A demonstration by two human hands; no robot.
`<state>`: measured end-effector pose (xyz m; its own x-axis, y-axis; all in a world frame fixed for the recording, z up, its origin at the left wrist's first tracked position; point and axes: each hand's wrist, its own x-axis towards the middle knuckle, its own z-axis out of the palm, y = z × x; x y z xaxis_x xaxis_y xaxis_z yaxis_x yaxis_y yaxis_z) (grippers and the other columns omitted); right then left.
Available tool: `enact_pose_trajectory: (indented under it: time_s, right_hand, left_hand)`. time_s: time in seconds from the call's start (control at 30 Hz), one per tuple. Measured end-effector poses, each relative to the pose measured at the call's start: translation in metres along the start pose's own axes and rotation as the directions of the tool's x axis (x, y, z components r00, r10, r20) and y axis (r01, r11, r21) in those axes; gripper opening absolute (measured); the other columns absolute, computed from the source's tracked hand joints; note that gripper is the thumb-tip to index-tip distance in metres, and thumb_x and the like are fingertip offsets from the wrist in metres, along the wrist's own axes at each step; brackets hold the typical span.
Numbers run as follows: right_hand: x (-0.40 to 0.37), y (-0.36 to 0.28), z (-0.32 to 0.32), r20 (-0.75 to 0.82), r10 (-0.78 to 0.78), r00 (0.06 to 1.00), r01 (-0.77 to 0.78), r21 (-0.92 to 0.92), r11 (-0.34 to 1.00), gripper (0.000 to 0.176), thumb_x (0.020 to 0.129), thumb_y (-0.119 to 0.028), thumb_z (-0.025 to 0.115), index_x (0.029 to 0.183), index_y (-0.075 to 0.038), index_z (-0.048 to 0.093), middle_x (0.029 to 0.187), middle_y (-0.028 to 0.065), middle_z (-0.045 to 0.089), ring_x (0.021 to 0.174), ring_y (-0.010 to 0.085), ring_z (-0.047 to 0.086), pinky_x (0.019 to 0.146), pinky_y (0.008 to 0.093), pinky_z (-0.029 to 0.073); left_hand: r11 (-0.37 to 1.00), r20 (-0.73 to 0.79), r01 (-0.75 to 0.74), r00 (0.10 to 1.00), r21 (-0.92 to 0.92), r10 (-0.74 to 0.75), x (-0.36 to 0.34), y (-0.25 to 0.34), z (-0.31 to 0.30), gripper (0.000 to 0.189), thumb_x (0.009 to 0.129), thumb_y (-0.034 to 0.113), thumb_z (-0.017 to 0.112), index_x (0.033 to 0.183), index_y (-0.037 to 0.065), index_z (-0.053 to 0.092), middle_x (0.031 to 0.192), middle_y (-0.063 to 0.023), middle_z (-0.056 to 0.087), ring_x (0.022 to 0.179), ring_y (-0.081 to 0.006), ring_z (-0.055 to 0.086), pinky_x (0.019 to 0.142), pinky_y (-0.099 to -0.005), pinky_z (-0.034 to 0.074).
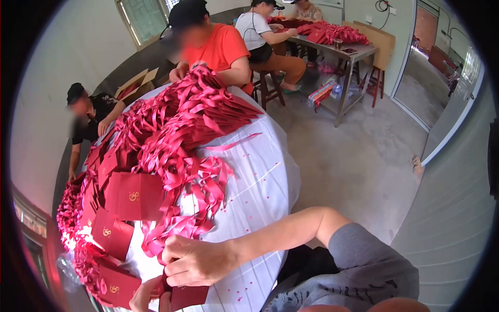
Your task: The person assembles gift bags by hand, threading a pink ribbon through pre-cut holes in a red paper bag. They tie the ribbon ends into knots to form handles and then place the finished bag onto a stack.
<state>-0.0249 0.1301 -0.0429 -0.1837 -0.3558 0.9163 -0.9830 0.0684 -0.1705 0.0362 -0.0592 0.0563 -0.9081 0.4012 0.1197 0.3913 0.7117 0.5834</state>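
Low in the view, my right hand is closed, its fingers pinching at a red ribbon by the top of a dark red card. My left hand sits just left of it at the bottom edge, its fingers closed round the card's left side. Part of the card is hidden under my right hand. Beyond my hands, loose pink-red ribbons lie in a tangle. Red cards with gold marks, one of them large, lie to the left among more ribbons.
A big heap of ribbons covers the far part of the white-covered table. A person in red sits behind it, another in black at the left. Further back, people sit at a metal table with more ribbons.
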Motion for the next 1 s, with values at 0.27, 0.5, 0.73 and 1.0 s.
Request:
enact_pose_trajectory:
  time_s: [0.27, 0.5, 0.73, 1.0]
  right_hand:
    - [0.002, 0.002, -0.004, -0.003, -0.056, 0.998, 0.056, -0.061, 0.997, 0.011, 0.076, -0.013, 0.064, 0.086, -0.008, 0.063, 0.086, 0.0005, 0.053, 0.090, 0.0219, 0.046, 0.079, 0.0415, 0.038]
    - [0.004, 0.003, -0.004, 0.070, 0.020, 0.997, -0.013, -0.095, 0.995, 0.021, 0.067, -0.010, 0.067, 0.088, -0.011, 0.064, 0.089, -0.0036, 0.056, 0.084, 0.0179, 0.047, 0.077, 0.0353, 0.034]
    - [0.005, 0.001, -0.003, 0.094, 0.020, 0.995, -0.004, -0.167, 0.986, 0.025, 0.067, -0.013, 0.068, 0.092, -0.011, 0.066, 0.092, -0.0034, 0.059, 0.085, 0.0192, 0.048, 0.077, 0.0373, 0.037]
    - [0.009, 0.004, -0.001, 0.108, 0.047, 0.993, -0.021, -0.234, 0.972, 0.023, 0.066, -0.014, 0.070, 0.089, -0.012, 0.067, 0.089, -0.0045, 0.060, 0.083, 0.0191, 0.048, 0.075, 0.0365, 0.038]
  left_hand:
    - [0.967, -0.263, 0.084, 0.953, -0.241, -0.149, 0.011, -0.027, 0.018, 0.017, 0.079, -0.008, 0.046, 0.094, 0.000, 0.044, 0.085, -0.0011, 0.043, 0.076, -0.0054, 0.044, 0.065, -0.0203, 0.039]
    - [0.969, -0.742, 0.191, 0.670, 0.159, -0.010, 0.010, -0.047, 0.022, 0.028, 0.082, 0.003, 0.063, 0.104, 0.002, 0.047, 0.089, -0.0092, 0.051, 0.076, -0.0164, 0.052, 0.063, -0.0284, 0.041]
    - [0.784, -0.319, -0.109, 0.873, 0.611, 0.370, -0.012, -0.019, 0.043, 0.028, 0.072, 0.015, 0.072, 0.097, 0.007, 0.063, 0.084, -0.0023, 0.059, 0.081, -0.0227, 0.052, 0.077, -0.0369, 0.036]
    - [0.801, -0.342, -0.117, 0.861, 0.587, 0.377, -0.017, -0.027, 0.034, 0.029, 0.071, 0.011, 0.071, 0.100, 0.016, 0.068, 0.083, 0.0073, 0.063, 0.073, -0.0155, 0.046, 0.071, -0.0324, 0.030]
